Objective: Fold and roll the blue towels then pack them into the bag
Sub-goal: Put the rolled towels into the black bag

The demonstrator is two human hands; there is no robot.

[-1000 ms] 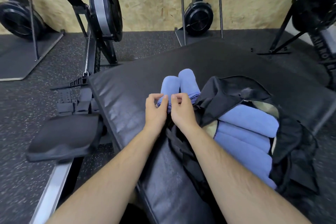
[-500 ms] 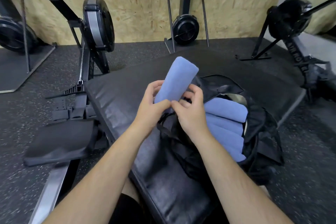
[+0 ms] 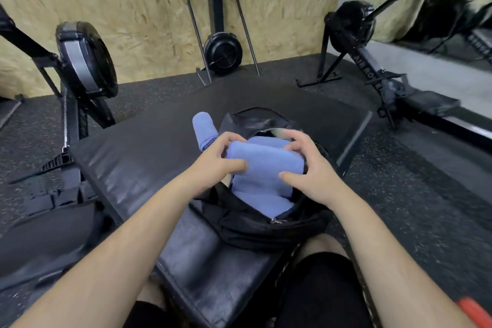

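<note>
Towel roll (image 3: pixel 266 161) of soft, matte blue terry, a plump cylinder lying crosswise right over the mouth of the bag (image 3: pixel 255 224), pinched at both ends. Left hand (image 3: pixel 217 161) curled around the roll's left end, thumb pressed along the near side, fingers hooked over the far side. Right hand (image 3: pixel 310 170) cupped over the right end, fingers spread and arched above it, thumb flat against the near edge. Bag of black, limp, slightly glossy fabric, sagging and creased, unzipped wide with a small metal zipper pull (image 3: pixel 275 220) at its near rim and a pale lining glimpsed at the far rim. More blue towels (image 3: pixel 259 198) already packed inside the bag, beneath the held roll, rounded and stacked, same fuzzy cloth. One more rolled blue towel (image 3: pixel 203 130) just left of the bag's far flap, a short fat tube lying on the pad (image 3: pixel 127 157), partly hidden behind the left hand. Pad under the bag broad, black, smooth like vinyl, with faint wrinkles and a dull sheen. Beyond the bag, speckled dark rubber floor (image 3: pixel 415 194), black rowing machines (image 3: pixel 85 61) with round flywheel housings to the left, far and right of it, and a wall (image 3: pixel 149 8) of rough, flaky chipboard in tan.
</note>
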